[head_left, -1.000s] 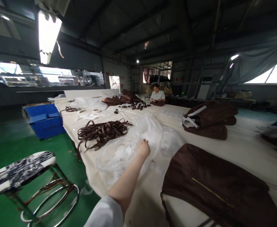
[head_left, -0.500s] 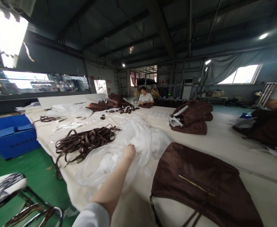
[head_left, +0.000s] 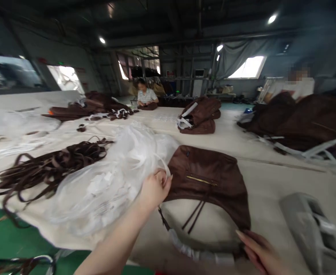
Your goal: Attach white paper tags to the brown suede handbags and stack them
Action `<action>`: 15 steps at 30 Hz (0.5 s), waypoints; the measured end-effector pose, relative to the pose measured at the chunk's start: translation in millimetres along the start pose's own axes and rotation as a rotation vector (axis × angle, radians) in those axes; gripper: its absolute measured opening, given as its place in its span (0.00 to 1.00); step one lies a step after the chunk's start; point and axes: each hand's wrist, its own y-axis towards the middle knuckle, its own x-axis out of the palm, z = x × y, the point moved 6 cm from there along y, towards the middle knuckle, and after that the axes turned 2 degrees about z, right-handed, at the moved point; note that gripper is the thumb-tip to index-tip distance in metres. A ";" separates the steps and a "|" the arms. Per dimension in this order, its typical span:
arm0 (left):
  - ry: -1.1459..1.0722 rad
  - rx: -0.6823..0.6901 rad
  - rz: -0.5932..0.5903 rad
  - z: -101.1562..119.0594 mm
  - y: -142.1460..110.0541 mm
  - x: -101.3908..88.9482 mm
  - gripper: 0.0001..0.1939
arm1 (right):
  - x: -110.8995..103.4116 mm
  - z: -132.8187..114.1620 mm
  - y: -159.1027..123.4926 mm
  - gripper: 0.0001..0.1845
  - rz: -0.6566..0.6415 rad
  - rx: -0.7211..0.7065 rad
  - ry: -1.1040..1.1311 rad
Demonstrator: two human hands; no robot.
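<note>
A dark brown handbag (head_left: pixel 213 168) with a gold zipper lies on the cloth-covered table. Its shoulder strap (head_left: pixel 196 254), partly wrapped in clear film, curves toward me. My left hand (head_left: pixel 155 189) is closed at the bag's left edge, pinching a thin white strip (head_left: pixel 165 166) that arcs up from the fingers. Beside that hand spreads a clear plastic bag (head_left: pixel 110 191) with white pieces inside. My right hand (head_left: pixel 256 248) is closed around the right end of the strap, at the handbag's lower right corner; its fingertips are partly hidden.
A tangle of brown straps (head_left: pixel 56 164) lies at left. Stacked brown bags (head_left: pixel 200 116) stand farther back, and a large brown pile (head_left: pixel 299 118) is at right. A grey tape dispenser-like object (head_left: pixel 305 225) sits near right. Two people (head_left: pixel 147 95) are beyond the table.
The view has swung right. My left hand has come out of the plastic bag with a white strip, toward the handbag. My right hand has entered, at the strap.
</note>
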 end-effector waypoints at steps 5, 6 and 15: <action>-0.369 0.286 -0.344 106.1 -45.9 51.4 0.11 | 12.9 -17.2 -19.7 0.26 -0.114 0.017 0.126; -0.431 0.338 -0.402 122.6 -53.9 60.3 0.11 | 14.3 -22.1 -25.1 0.26 -0.128 0.008 0.154; -0.910 0.456 -0.686 167.3 -91.3 93.2 0.15 | 24.8 -22.1 -33.4 0.24 -0.049 -0.041 0.295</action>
